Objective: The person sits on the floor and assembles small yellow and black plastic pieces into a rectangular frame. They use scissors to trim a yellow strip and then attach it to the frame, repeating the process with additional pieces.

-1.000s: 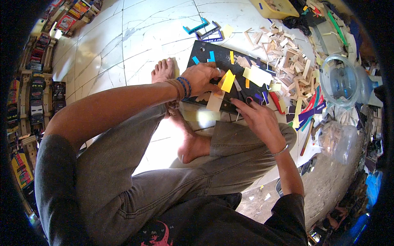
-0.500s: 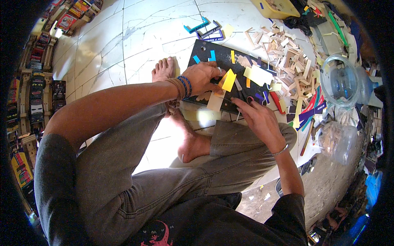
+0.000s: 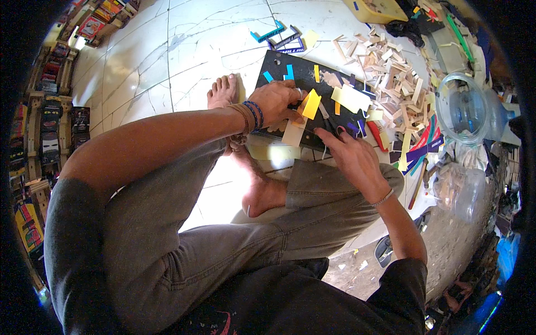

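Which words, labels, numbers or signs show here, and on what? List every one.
Light blue bracket: dark lettering, wording not copied out.
Dark bracket: pale lettering, likewise.
Purple bracket: pale lettering, likewise.
Purple strip: tiny mark, unreadable.
Packages on the left shelves: too small and blurred.
Black shirt: faint letters by the red print, unreadable.
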Demonstrator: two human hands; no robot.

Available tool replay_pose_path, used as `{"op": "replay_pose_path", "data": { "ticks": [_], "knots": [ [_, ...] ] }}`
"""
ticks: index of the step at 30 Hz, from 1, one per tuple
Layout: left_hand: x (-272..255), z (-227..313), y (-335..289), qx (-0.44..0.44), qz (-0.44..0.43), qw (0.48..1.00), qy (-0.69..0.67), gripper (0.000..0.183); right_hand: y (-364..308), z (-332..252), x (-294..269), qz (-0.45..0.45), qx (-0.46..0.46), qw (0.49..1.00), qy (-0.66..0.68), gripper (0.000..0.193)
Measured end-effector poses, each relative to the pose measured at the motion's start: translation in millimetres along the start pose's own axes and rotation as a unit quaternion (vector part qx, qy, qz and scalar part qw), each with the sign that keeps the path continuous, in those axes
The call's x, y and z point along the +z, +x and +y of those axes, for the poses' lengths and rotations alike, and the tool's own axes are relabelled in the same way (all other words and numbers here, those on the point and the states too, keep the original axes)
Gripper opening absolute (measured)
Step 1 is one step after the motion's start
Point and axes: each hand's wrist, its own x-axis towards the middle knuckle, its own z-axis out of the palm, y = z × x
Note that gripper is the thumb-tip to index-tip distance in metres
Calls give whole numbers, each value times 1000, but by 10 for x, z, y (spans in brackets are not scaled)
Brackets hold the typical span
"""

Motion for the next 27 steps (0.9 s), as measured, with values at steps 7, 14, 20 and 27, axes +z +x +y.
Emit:
{"op": "replay_pose_path", "data": {
  "ticks": [7,14,20,27],
  "knots": [
    [-19,29,-17,19,31,999,-11,44,-48,32,-89,-51,20,998,-7,49],
    [-60,35,-11,-23,-12,999,-27,36,-287,39,-82,16,101,983,155,43],
    [-122,41,0,-14,87,996,-11,35,-278,-312,259,154,241,896,341,65],
    [-190,124,-78,-61,168,983,-38,28,-199,-574,406,99,254,899,343,60]
  ]
}}
